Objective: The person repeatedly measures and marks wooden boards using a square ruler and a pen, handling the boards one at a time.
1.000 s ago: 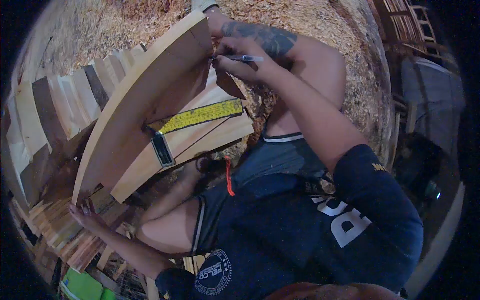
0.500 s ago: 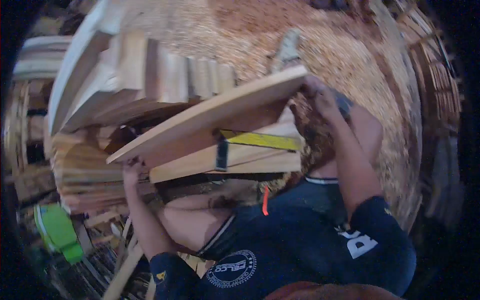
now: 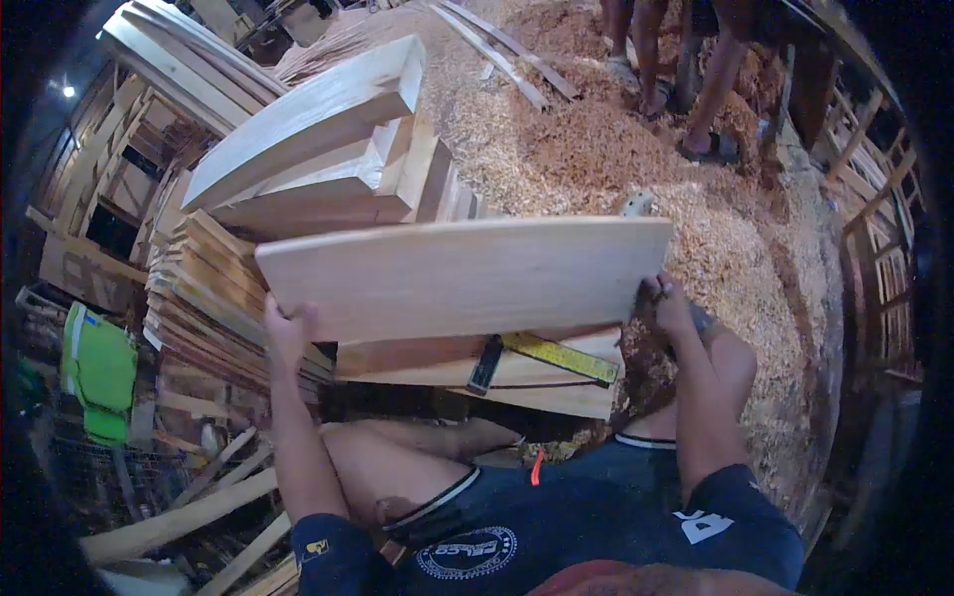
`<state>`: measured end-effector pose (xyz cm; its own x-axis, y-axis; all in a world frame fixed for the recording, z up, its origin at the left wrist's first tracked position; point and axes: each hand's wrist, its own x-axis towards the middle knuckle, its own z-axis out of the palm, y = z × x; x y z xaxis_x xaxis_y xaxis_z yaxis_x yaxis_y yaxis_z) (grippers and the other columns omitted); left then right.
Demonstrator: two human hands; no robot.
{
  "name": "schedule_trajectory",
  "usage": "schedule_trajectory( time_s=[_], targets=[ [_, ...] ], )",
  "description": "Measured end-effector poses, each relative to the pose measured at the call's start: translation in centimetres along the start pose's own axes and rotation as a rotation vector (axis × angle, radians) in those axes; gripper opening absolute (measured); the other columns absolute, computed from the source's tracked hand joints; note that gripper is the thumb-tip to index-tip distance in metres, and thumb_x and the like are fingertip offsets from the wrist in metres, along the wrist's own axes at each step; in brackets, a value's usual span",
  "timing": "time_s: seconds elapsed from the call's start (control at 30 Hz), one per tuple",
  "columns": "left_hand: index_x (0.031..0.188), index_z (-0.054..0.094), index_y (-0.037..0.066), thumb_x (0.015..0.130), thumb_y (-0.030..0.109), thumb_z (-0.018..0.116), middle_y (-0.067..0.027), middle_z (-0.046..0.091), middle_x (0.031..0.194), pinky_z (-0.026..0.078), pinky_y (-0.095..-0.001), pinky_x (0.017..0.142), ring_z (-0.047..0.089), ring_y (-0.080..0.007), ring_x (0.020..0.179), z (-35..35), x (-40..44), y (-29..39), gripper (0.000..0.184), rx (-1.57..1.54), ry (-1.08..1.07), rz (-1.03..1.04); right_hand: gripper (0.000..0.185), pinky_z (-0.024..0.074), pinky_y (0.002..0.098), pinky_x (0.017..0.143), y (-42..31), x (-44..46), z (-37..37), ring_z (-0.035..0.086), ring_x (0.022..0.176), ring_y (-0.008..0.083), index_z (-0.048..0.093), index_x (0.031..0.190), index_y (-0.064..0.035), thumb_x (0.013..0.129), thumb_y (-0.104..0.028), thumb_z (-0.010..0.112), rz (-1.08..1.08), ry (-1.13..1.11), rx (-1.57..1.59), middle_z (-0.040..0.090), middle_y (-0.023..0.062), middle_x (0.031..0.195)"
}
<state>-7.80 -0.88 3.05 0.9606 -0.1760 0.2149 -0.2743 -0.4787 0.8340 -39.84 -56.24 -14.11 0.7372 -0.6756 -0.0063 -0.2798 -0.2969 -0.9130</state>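
Observation:
A wide, slightly curved wooden board (image 3: 467,273) is held up in front of me, its broad face turned toward me. My left hand (image 3: 289,328) is closed on its left end, and my right hand (image 3: 668,303) grips the lower right corner. Below it lies another wooden board (image 3: 556,395) across my lap area. On that lower board rests a try square (image 3: 558,358) with a yellow blade and a dark stock. The held board hides part of what lies behind it.
Thick cut timbers (image 3: 308,119) are piled at the upper left, above a stack of thin boards (image 3: 204,288). A green plastic object (image 3: 99,372) stands at the left. Wood shavings (image 3: 596,149) cover the ground. Another person's legs (image 3: 711,79) show at the upper right.
The board has tipped from a slanted, edge-on position to nearly level, its broad face now visible. My right hand has come lower, and the view has shifted to show more ground ahead.

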Motion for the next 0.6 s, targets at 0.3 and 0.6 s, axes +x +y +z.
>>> schedule_trajectory(
  time_s=[0.3,0.6],
  targets=[
    [0.134,0.051,-0.003,0.092,0.029,0.072,-0.0114,0.064,0.119,0.05,-0.0324,0.092,0.062,-0.0169,0.104,-2.0,5.2,20.6,0.057,-0.06,-0.009,0.184,0.054,0.0525,0.035,0.092,-13.8,-2.4,-7.0,0.066,0.106,0.0214,0.056,0.13,0.0056,0.107,-0.042,0.043,0.063,0.024,0.62,0.067,0.0148,0.119],
    [0.123,0.062,-0.001,0.093,0.037,0.067,-0.0107,0.068,0.111,0.05,-0.0307,0.089,0.063,-0.0169,0.1,1.4,20.6,24.2,0.049,0.276,-0.048,0.238,0.052,0.049,0.0443,0.103,-24.4,1.2,-8.6,0.061,0.12,0.0291,0.048,0.14,0.0029,0.103,-0.033,0.052,-0.083,0.251,0.958,0.059,0.0198,0.134]
  ],
)
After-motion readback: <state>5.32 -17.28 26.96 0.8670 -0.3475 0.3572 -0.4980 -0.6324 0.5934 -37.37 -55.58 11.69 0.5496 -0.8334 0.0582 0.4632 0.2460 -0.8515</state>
